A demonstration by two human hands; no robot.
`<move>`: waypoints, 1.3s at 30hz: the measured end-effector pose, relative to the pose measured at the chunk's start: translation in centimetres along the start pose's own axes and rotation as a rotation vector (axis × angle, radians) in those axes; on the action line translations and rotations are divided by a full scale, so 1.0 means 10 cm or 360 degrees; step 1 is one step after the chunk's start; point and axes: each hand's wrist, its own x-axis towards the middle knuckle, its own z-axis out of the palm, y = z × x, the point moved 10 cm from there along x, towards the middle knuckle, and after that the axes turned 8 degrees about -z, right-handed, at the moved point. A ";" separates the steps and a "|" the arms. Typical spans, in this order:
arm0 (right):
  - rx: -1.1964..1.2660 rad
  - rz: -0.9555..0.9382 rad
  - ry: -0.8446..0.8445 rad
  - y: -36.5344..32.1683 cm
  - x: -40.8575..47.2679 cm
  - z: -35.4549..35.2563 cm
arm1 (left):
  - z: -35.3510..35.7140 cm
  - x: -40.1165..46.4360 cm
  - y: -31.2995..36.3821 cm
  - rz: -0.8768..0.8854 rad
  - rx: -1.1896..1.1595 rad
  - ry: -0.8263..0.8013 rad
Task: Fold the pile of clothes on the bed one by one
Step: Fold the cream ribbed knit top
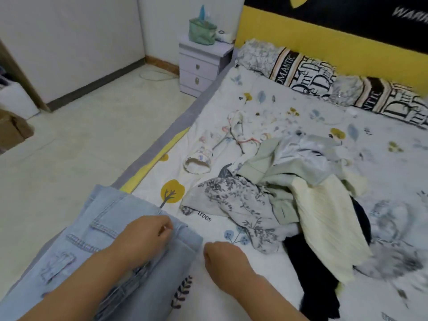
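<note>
The jeans (99, 246) lie at the bed's (301, 107) near corner, under the left hand (148, 237), whose curled fingers pinch the denim's edge. Just right of it, the right hand (223, 257) rests on the sheet in a loose fist, holding nothing. Beyond that hand sprawls the pile (289, 205) of unfolded clothes.

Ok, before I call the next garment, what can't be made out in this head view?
- Light blue denim jeans: legs cut off by the bottom-left edge.
- Left hand grip on them: fingertips curl under, cannot tell.
- Black garment: mostly buried under the cream ribbed garment.
- Right side of the floral bedsheet: motion-blurred.
</note>
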 end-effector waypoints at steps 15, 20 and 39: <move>-0.0298 0.0945 0.0503 2.64 -1.22 -1.04 | 0.66 0.66 2.21 0.0401 0.0133 -0.0164; -0.0216 0.1127 0.0581 3.28 -1.24 -1.18 | 0.81 1.05 2.78 0.0451 0.0114 -0.0018; 0.1051 0.0749 0.1090 3.50 -1.21 -0.88 | 1.37 1.18 3.39 0.0699 0.0271 0.0040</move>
